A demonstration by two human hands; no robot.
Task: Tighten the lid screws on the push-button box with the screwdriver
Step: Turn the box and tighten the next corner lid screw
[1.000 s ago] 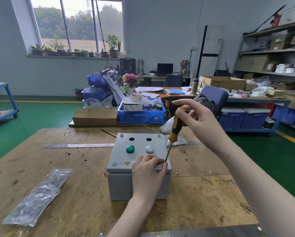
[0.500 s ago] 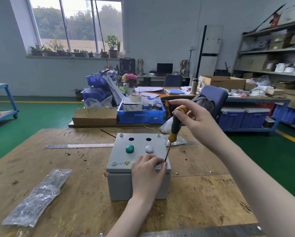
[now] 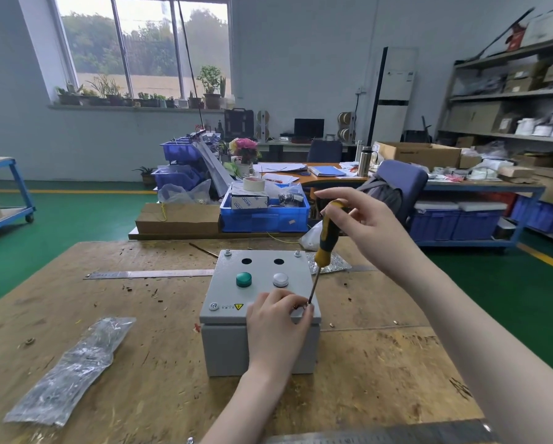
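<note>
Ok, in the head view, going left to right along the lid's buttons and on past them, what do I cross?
Green button → white button → screwdriver shaft, tip at the lid's near-right corner → right hand pinching the handle.

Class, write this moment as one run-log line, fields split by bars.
right hand grips screwdriver | tip at near-right lid corner of push-button box | left hand rests on lid at tip | near-left screw seated
</note>
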